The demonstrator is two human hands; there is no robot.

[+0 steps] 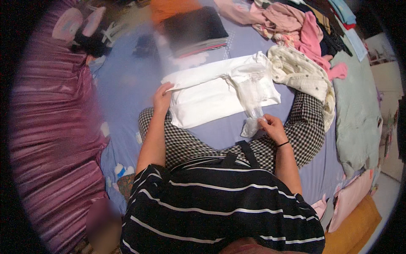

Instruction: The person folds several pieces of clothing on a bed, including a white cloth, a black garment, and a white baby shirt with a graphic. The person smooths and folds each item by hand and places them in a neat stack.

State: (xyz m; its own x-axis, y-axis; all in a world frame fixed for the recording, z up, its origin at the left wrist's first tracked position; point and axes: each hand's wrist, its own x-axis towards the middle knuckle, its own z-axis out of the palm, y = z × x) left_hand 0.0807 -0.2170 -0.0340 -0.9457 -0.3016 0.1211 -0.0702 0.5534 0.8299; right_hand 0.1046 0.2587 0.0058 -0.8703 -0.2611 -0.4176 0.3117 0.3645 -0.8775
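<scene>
A white long-sleeved garment point(203, 103) lies on the bed sheet in front of my crossed legs. One side of it is turned over in a strip along the far edge. With my left hand point(162, 96) I grip the left end of that folded strip between thumb and fingers. A sheer white sleeve point(250, 90) hangs over the right part of the garment towards me. My right hand point(272, 127) pinches this sleeve near its cuff point(250, 127), just above my right knee area. The garment's underside is hidden.
A stack of folded clothes point(196, 31), dark on top, sits beyond the garment. A cream patterned garment point(298, 71) and a heap of pink clothes point(285, 20) lie at the right. Further right is a grey-green cloth point(356, 117). A purple curtain point(60, 127) hangs along the left.
</scene>
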